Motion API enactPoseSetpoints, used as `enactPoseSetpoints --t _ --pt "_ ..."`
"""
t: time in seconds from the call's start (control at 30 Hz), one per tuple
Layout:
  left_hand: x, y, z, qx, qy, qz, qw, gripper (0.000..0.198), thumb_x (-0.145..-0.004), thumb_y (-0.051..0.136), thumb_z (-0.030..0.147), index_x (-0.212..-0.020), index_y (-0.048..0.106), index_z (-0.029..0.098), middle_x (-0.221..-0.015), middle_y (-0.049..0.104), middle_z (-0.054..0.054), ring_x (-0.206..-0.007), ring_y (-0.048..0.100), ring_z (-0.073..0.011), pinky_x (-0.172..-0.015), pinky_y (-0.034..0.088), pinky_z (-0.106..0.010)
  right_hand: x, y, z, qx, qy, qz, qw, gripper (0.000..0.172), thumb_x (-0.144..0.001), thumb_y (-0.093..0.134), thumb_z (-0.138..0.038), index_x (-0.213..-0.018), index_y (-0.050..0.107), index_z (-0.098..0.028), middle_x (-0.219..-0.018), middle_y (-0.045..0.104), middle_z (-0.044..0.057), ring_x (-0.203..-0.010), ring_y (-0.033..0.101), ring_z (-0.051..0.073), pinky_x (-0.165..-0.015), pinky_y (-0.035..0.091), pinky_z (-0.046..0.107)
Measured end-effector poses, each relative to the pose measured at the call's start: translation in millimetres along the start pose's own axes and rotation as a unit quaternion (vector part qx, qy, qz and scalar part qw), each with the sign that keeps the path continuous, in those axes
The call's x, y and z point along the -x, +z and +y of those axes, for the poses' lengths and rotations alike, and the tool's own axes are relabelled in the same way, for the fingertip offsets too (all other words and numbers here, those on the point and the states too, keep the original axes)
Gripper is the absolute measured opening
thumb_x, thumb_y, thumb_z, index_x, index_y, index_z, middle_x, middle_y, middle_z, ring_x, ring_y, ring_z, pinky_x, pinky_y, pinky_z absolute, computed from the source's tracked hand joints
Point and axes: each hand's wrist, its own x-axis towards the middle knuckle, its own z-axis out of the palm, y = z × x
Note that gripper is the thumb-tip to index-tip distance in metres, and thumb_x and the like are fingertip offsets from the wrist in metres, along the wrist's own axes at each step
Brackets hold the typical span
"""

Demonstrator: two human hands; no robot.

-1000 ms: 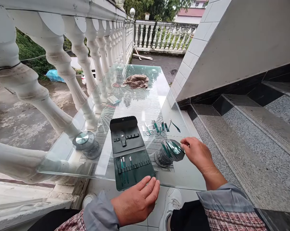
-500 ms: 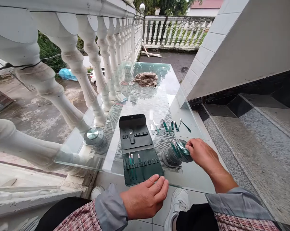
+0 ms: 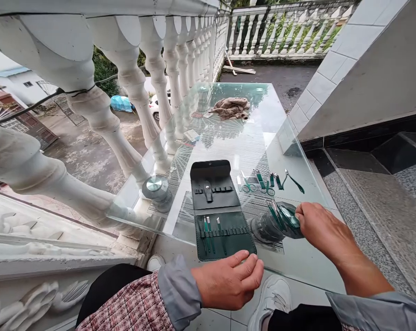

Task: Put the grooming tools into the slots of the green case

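A dark green manicure case [image 3: 225, 250] lies unfolded on the glass table, with several slim green-handled tools [image 3: 209, 234] in its elastic loops. My left hand [image 3: 230, 281] is at the case's near right corner, fingers loosely bent and holding nothing visible. On the right, my right hand [image 3: 327, 230] has its fingers pinched together at the edge of a pile of green-handled tools [image 3: 283, 215] above the round table leg. Whatever those fingertips grip is hidden. Beyond the pile lie small scissors [image 3: 248, 187], nail clippers [image 3: 259, 178] and a cuticle nipper [image 3: 294, 181].
The glass table [image 3: 180, 225] has a crumpled brown cloth [image 3: 231, 108] toward its far end and a small card [image 3: 191, 135] at left. A white balustrade [image 3: 132, 92] runs along the left side; stone steps [image 3: 373, 193] rise at right.
The view has swung left, so everything appears farther right. My right hand stays at the tool pile and my left hand by the case corner; no tool has visibly moved.
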Motion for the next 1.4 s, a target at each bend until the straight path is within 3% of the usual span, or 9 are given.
enactPoseSetpoints --t 0.23,0.4,0.47,0.53,0.67,0.83,0.93,1.03,1.4 --pt "0 -0.3 -1 0.003 0.003 -0.003 1.000 0.038 -0.092 0.035 0.020 -0.116 0.058 0.003 -0.128 0.049 -0.017 -0.115 0.049 -0.0261 -0.101 0.038 -0.040 1 0 -1 -0.048 0.008 -0.017 0.999 0.016 -0.081 0.037 -0.026 -0.086 0.053 -0.022 -0.089 0.062 0.005 -0.074 0.055 0.020 -0.056 0.034 0.030" --pt "0 -1.3 -1 -0.007 0.000 -0.003 1.000 0.039 -0.092 0.033 0.020 -0.117 0.058 0.004 -0.129 0.050 -0.016 -0.114 0.049 -0.0255 -0.100 0.039 -0.039 1 -5 3 -0.166 0.061 0.025 0.984 0.028 -0.074 0.045 -0.030 -0.096 0.060 -0.022 -0.082 0.066 0.005 -0.070 0.057 0.022 -0.060 0.037 0.032" --pt "0 -1.4 -1 -0.007 0.001 -0.002 1.000 0.039 -0.092 0.032 0.020 -0.116 0.058 0.003 -0.129 0.050 -0.016 -0.114 0.049 -0.0258 -0.099 0.040 -0.040 4 -9 0 -0.265 0.093 0.056 0.958 0.030 -0.071 0.049 -0.034 -0.096 0.062 -0.022 -0.081 0.066 0.005 -0.071 0.057 0.022 -0.062 0.040 0.033" --pt "0 -1.6 -1 -0.005 0.003 0.003 1.000 0.040 -0.092 0.032 0.020 -0.117 0.058 0.002 -0.128 0.050 -0.017 -0.114 0.049 -0.0263 -0.099 0.040 -0.040 9 -11 -9 -0.388 0.112 0.057 0.913 0.032 -0.067 0.054 -0.039 -0.092 0.064 -0.020 -0.080 0.065 0.005 -0.068 0.057 0.020 -0.063 0.041 0.032" --pt "-1 -2.7 -2 -0.002 0.006 0.004 1.000 0.040 -0.092 0.031 0.019 -0.117 0.058 0.001 -0.127 0.050 -0.018 -0.114 0.050 -0.0264 -0.098 0.040 -0.040 20 -12 -46 -0.576 0.049 -0.031 0.816 0.034 -0.058 0.065 -0.042 -0.081 0.061 -0.018 -0.067 0.059 0.000 -0.054 0.049 0.012 -0.056 0.042 0.028" --pt "-1 -2.5 -3 0.011 0.005 0.001 1.000 0.040 -0.092 0.032 0.018 -0.117 0.057 0.000 -0.126 0.050 -0.017 -0.114 0.049 -0.0266 -0.099 0.039 -0.040 29 -15 -97 -0.630 -0.045 -0.131 0.764 0.026 -0.059 0.065 -0.040 -0.068 0.055 -0.018 -0.054 0.049 -0.005 -0.052 0.046 0.009 -0.052 0.041 0.024" --pt "-1 -1.6 -2 0.017 0.008 0.000 1.000 0.039 -0.092 0.033 0.019 -0.117 0.057 0.001 -0.126 0.050 -0.018 -0.114 0.049 -0.0267 -0.100 0.039 -0.041 29 -13 -114 -0.621 -0.069 -0.158 0.765 0.022 -0.064 0.061 -0.038 -0.068 0.054 -0.018 -0.058 0.051 -0.004 -0.054 0.048 0.009 -0.051 0.042 0.022" --pt "0 -1.5 -1 0.019 0.005 0.001 1.000 0.039 -0.092 0.033 0.019 -0.116 0.057 0.001 -0.126 0.050 -0.018 -0.114 0.049 -0.0268 -0.100 0.038 -0.041 27 -9 -123 -0.589 -0.066 -0.164 0.788 0.018 -0.067 0.057 -0.035 -0.070 0.055 -0.018 -0.062 0.053 -0.003 -0.054 0.049 0.009 -0.046 0.041 0.020" --pt "2 0.4 1 0.021 -0.004 0.002 1.000 0.038 -0.092 0.033 0.019 -0.115 0.059 0.002 -0.127 0.050 -0.017 -0.115 0.048 -0.0272 -0.100 0.038 -0.042 25 -5 -137 -0.518 -0.057 -0.195 0.831 0.009 -0.069 0.051 -0.027 -0.070 0.054 -0.018 -0.060 0.055 -0.003 -0.042 0.044 0.006 -0.033 0.036 0.017"
